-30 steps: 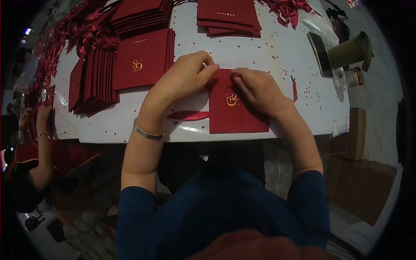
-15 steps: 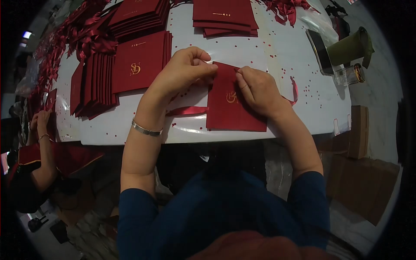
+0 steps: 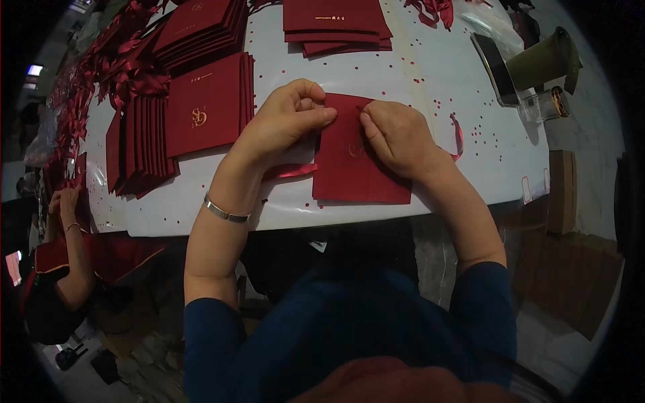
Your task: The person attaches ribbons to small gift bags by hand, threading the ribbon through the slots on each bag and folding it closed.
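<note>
A flat red paper bag point(image 3: 349, 168) with a faint gold emblem lies in front of me at the table's near edge. My left hand point(image 3: 285, 121) is at its upper left corner, the thumb on the edge and the index finger curled above it; the other fingers are partly hidden. Over the bag's upper right part, my right hand point(image 3: 401, 138) is closed, its thumb and index finger pinching what looks like a dark red ribbon end near the top edge. Red ribbon point(image 3: 293, 171) shows left of the bag, and a ribbon loop point(image 3: 458, 134) curls out to the right.
Stacks of red bags point(image 3: 205, 111) stand to the left, with another stack point(image 3: 336, 23) at the back. Ribbons point(image 3: 134, 77) heap at the far left. A phone point(image 3: 494, 67), a green cup point(image 3: 537, 62) and a glass jar point(image 3: 543, 105) lie at the right. Another person's hand point(image 3: 65, 205) is at the left.
The view has shifted slightly, so the stacks appear a little further left. My left thumb and index finger have parted slightly. The right hand keeps its pinch at the bag's top.
</note>
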### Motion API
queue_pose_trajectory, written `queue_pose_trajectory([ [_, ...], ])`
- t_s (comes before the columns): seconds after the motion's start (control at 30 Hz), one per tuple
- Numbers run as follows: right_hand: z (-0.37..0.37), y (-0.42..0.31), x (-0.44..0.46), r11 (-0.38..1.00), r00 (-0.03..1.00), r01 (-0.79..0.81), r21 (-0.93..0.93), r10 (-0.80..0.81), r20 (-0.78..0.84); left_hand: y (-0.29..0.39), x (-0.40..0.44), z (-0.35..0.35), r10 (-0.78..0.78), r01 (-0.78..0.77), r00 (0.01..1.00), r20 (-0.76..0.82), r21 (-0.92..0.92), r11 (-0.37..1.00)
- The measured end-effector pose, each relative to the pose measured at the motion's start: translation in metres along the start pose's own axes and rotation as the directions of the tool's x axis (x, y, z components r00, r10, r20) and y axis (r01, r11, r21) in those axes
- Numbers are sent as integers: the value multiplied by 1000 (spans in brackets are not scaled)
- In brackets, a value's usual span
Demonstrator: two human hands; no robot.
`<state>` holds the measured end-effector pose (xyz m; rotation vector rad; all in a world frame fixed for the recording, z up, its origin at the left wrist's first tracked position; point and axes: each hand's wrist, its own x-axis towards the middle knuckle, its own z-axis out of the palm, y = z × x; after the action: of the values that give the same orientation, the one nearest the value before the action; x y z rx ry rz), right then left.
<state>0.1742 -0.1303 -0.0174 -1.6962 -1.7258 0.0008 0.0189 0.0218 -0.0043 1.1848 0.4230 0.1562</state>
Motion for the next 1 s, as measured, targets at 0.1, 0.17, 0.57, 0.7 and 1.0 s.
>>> queue_pose_trajectory([
  [0.1,-5,1,0,1000,1000,-10,24,10,23,0,3,-4,8,-8,1000,7,-28,1000],
  [0.17,-2,3,-1,1000,1000,20,10,-20,8,1,2,-3,6,-6,1000,-9,-34,999],
  [0.57,-4,7,4,995,994,102,-15,-102,27,2,5,-4,8,-9,999,-39,-20,1000],
  [0.7,-4,8,10,994,990,107,-37,-104,91,10,0,-1,-113,110,993,-38,-58,992],
  [1.0,-6,10,11,989,992,99,-113,-88,91,9,-7,16,-138,128,989,-49,-169,977],
])
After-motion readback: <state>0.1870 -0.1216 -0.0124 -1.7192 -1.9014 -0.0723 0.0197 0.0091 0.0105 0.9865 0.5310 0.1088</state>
